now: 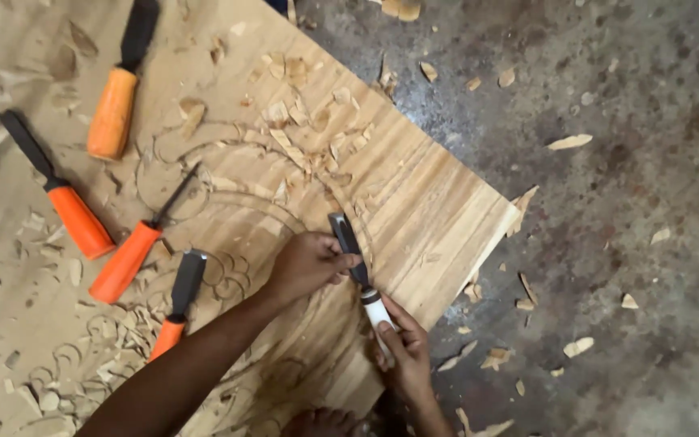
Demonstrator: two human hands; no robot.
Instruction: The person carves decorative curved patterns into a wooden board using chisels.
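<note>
With both hands clamped on chisel (pixel 355 260) near board's (pixel 438 218) right edge, left hand (pixel 311 263) on blade, right hand (pixel 404 350) on handle: slip risks cutting fingers, gouging carving.

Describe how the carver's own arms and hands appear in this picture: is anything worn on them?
Both forearms are bare, with no sleeves in view. The left hand and right hand wear no gloves. No watch, ring or bracelet is visible, though small details are hard to make out.
</note>
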